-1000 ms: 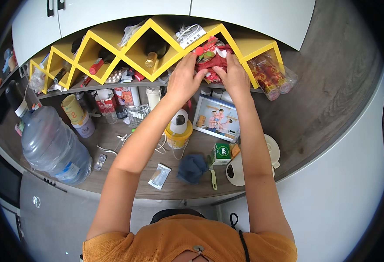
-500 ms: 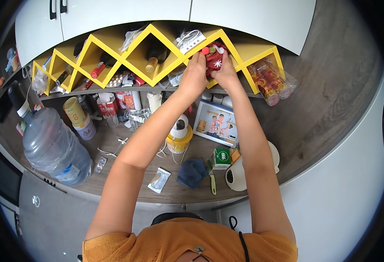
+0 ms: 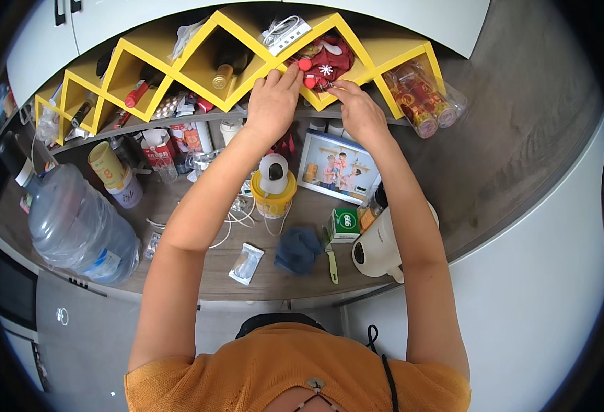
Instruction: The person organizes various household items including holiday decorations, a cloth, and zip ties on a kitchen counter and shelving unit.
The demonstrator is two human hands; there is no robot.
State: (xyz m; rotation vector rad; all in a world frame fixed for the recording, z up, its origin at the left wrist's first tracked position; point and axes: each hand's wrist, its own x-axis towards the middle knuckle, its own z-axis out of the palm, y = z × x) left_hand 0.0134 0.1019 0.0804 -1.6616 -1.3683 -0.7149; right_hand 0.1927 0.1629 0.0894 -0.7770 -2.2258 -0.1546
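Note:
A dark red cloth item with a white snowflake lies bunched in a diamond compartment of the yellow zigzag shelf. Small round red pieces show along its left side. My left hand rests at that compartment's left edge, fingers stretched out, tips beside the red pieces. At the lower right edge is my right hand, its fingertips drawn together near the bottom of the cloth item. Whatever sits between those fingertips is too small to make out.
Left of my hands, bottles lie in other compartments, one gold-capped. A power strip rests above; wrapped red-gold cylinders lie right. Below stand a framed photo, a white camera on a yellow tub, a large water jug and a green box.
Both hands have come down and apart from the red cloth item, which now shows more fully inside the compartment. The view has shifted, so the shelf sits higher in it.

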